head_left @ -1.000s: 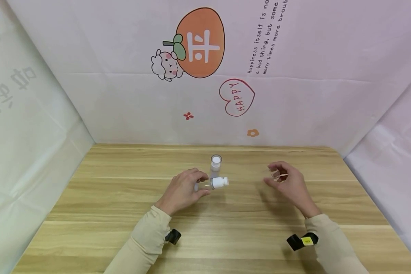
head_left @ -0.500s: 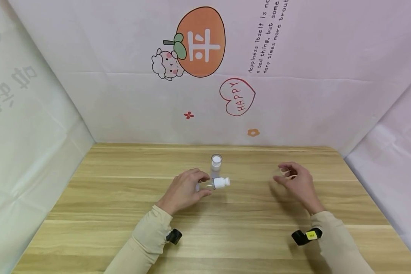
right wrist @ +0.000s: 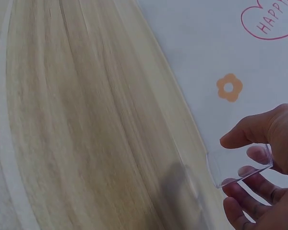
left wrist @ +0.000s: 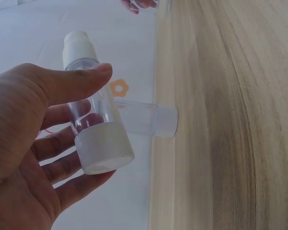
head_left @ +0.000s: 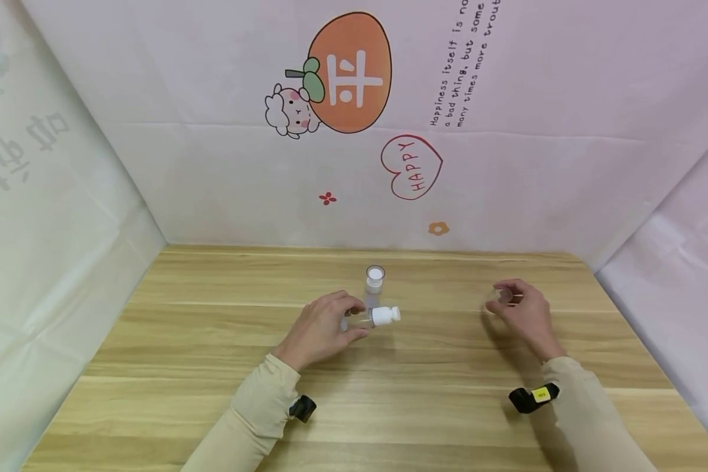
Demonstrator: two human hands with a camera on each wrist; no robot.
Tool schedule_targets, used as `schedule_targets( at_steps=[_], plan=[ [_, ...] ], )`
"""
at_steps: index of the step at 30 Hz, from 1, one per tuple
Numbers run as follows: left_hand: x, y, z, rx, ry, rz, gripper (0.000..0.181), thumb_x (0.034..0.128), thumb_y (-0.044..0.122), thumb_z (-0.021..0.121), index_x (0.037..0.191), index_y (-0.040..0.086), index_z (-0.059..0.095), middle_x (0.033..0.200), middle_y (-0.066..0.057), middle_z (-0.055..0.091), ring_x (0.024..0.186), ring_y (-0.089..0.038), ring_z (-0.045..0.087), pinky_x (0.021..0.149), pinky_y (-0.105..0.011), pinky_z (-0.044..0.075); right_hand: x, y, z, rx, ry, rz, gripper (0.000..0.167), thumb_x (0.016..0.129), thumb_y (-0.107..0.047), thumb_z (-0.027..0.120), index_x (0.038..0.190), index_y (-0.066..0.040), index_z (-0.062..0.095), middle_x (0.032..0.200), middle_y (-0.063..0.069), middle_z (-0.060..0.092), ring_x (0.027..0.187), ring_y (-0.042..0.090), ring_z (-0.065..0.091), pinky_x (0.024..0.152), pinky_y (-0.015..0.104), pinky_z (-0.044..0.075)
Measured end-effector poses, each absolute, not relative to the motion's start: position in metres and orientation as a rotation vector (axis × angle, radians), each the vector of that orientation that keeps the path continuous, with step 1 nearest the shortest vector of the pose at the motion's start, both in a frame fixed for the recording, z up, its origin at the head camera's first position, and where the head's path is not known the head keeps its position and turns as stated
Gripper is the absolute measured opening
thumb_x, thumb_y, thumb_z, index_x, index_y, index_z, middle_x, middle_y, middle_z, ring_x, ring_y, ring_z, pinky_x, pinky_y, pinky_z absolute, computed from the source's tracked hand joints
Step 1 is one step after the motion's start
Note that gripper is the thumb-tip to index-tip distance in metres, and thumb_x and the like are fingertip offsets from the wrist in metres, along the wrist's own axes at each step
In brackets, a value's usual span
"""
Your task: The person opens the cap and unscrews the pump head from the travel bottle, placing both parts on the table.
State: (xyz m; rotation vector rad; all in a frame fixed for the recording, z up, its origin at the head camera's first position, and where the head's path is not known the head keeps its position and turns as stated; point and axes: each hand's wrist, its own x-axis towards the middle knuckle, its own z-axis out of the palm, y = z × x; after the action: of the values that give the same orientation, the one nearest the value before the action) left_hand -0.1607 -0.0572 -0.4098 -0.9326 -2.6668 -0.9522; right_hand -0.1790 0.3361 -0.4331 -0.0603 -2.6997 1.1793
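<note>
My left hand (head_left: 321, 328) grips a small clear pump bottle (head_left: 385, 315) around its transparent body. The bottle lies tilted in the air, its white pump head to the right. In the left wrist view the thumb crosses the bottle's (left wrist: 104, 143) front, and its white base faces the camera. Between thumb and fingers, my right hand (head_left: 528, 318) pinches a clear plastic cap (right wrist: 240, 165), held above the table on the right. A second bottle (head_left: 374, 283) of the same kind stands upright just behind the held one; its clear cap seems to be on.
The wood-grain table (head_left: 425, 406) reaches back to a white printed cloth (head_left: 224, 190), and cloth also hangs at both sides. Each wrist carries a small black camera (head_left: 303, 408).
My right hand has moved to the right with the clear cap, away from the bottle. The left hand holds the bottle in almost the same place.
</note>
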Motion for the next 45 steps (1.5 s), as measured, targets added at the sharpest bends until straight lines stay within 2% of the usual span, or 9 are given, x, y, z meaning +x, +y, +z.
schedule_targets(
  at_steps=[7, 21, 27, 45],
  plan=[
    [-0.161, -0.057, -0.41, -0.928, -2.668, -0.962, 0.036, 0.0803, 0.023, 0.089, 0.108, 0.005, 0.074, 0.097, -0.005, 0.07, 0.082, -0.017, 0.063, 0.067, -0.032, 0.05, -0.183, 0.345, -0.437, -0.108, -2.732, 1.173, 0.042, 0.09, -0.012, 0.076, 0.127, 0.003, 0.062, 0.104, 0.017, 0.062, 0.087, 0.011, 0.06, 0.064, 0.019, 0.051],
    [-0.16, -0.058, -0.409, -0.928, -2.686, -0.974, 0.036, 0.0808, 0.022, 0.088, 0.108, 0.005, 0.074, 0.099, -0.006, 0.071, 0.081, -0.02, 0.063, 0.067, -0.031, 0.049, -0.185, 0.351, -0.439, -0.252, -2.763, 1.151, 0.043, 0.088, -0.012, 0.076, 0.126, 0.003, 0.062, 0.108, 0.017, 0.061, 0.095, 0.023, 0.059, 0.066, 0.017, 0.047],
    [-0.16, -0.058, -0.41, -0.926, -2.682, -0.949, 0.035, 0.0804, 0.023, 0.089, 0.107, 0.005, 0.074, 0.098, -0.002, 0.07, 0.082, -0.019, 0.063, 0.067, -0.031, 0.05, -0.186, 0.352, -0.439, -0.249, -2.765, 1.141, 0.042, 0.089, -0.013, 0.076, 0.125, 0.003, 0.062, 0.107, 0.016, 0.061, 0.094, 0.023, 0.059, 0.064, 0.019, 0.048],
    [-0.16, -0.058, -0.413, -0.933, -2.676, -0.977, 0.035, 0.0808, 0.022, 0.088, 0.107, 0.004, 0.074, 0.1, -0.006, 0.071, 0.085, -0.022, 0.065, 0.07, -0.034, 0.052, -0.189, 0.356, -0.444, -0.224, -2.772, 1.113, 0.042, 0.088, -0.012, 0.075, 0.124, 0.004, 0.061, 0.107, 0.019, 0.063, 0.096, 0.028, 0.059, 0.065, 0.021, 0.048]
  ],
)
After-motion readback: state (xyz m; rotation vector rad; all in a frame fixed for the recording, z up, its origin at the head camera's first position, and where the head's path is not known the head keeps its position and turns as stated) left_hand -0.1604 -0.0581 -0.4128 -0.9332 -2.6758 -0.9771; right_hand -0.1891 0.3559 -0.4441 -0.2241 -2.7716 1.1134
